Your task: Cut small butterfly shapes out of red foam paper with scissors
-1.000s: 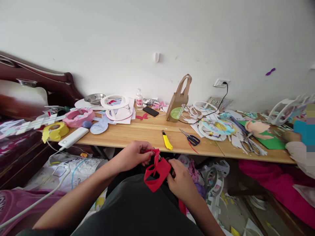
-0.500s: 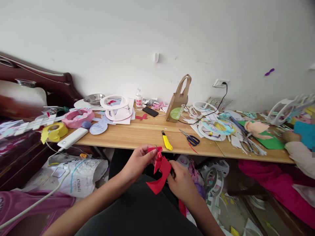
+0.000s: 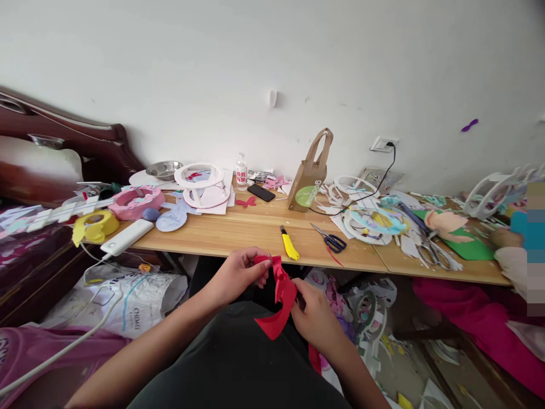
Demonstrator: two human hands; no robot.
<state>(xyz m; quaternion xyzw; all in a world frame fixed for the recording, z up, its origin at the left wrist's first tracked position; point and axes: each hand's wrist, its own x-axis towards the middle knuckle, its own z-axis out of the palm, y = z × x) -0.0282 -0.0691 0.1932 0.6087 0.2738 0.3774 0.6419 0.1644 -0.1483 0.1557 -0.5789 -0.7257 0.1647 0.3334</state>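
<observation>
A red ribbon (image 3: 284,292), gathered and folded near its top, is held over my lap at the table's front edge. My left hand (image 3: 244,274) pinches its upper left end between thumb and fingers, where a small metallic bit shows. My right hand (image 3: 314,309) grips the ribbon's right side, with the fingertips partly hidden. One pointed end hangs between my hands, and another red length drops below my right wrist. Just beyond my hands lie a yellow utility knife (image 3: 289,243) and dark-handled scissors (image 3: 332,241), with a thin red strip beside the scissors.
On the wooden table (image 3: 238,234) stand a brown bag (image 3: 307,184), a bottle (image 3: 241,172), a phone (image 3: 261,192) and white ring frames (image 3: 200,186). A white power bank (image 3: 128,237) lies at the left edge. Craft pieces and larger scissors (image 3: 438,255) crowd the right, near another person's sleeve (image 3: 511,266).
Both hands keep their grip on the red ribbon. Its folded middle has turned slightly and the hanging end sits a little lower. The view has shifted slightly.
</observation>
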